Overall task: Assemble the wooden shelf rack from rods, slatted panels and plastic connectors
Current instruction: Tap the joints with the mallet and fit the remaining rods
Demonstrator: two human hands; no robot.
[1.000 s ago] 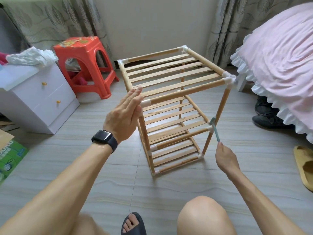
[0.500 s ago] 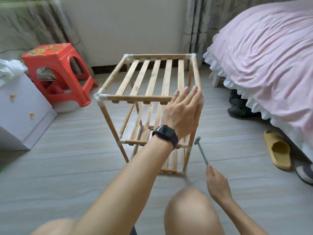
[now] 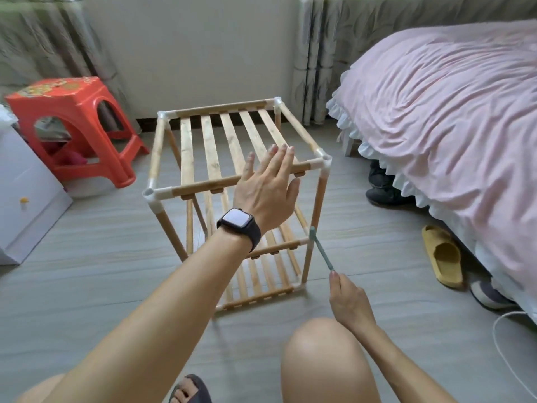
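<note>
While the wooden shelf rack [image 3: 209, 146] stood upright on the tiled floor [image 3: 101, 271], between a red plastic stool [image 3: 66, 112] at far left and a pink-covered bed [image 3: 450, 112] at right, the person's left hand [image 3: 267, 187] lay spread, fingers straight, over the near rail of the top panel. Whether it bore down could not be told. The right hand [image 3: 350, 298], low and near, pinched the end of a small teal hammer [image 3: 321, 250] whose head met the near right post at the middle tier's plastic connector [image 3: 308, 245].

The job looked all but done, with this joint apparently being seated. Done well, that would mean the flat palm steadying the frame from above. Short, light taps should land on the plastic, not the wood, in line with the rod, and each corner should be checked in turn so no tier sat skewed.

Counted: one rack, three slatted panels, five slats in the top one, four white connectors at the top corners, four corner uprights and one hammer. Around it were one stool, one white cabinet [image 3: 26, 184] at left, one yellow slipper [image 3: 441, 254] at right and one watch [image 3: 236, 221] on the left wrist.
</note>
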